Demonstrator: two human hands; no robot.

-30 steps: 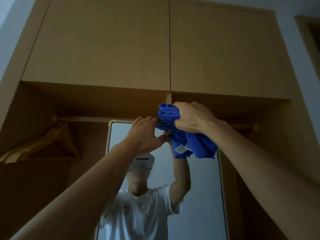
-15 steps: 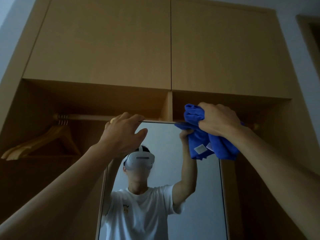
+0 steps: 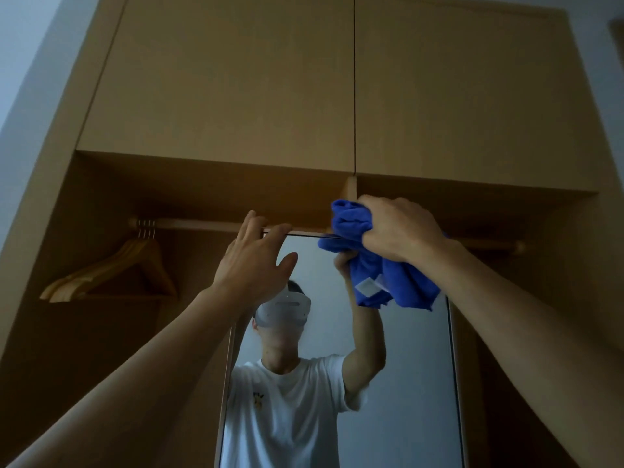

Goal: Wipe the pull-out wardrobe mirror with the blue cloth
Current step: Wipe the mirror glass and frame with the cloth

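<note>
Right hand: the right hand (image 3: 400, 228) is clenched around the bunched blue cloth (image 3: 381, 265), pressing it on the top edge of the mirror (image 3: 388, 383)
Left hand: the left hand (image 3: 253, 261) is spread and unclenched, fingertips (image 3: 280, 228) resting on the mirror's top edge, left of the cloth, grasping nothing
Cloth: hangs below the fist over the upper right glass, a white label showing
Mirror: stands upright before the open wardrobe, under the rail (image 3: 209, 225)
Left compartment: wooden hangers (image 3: 111, 271) on the rail, well apart from both hands
</note>
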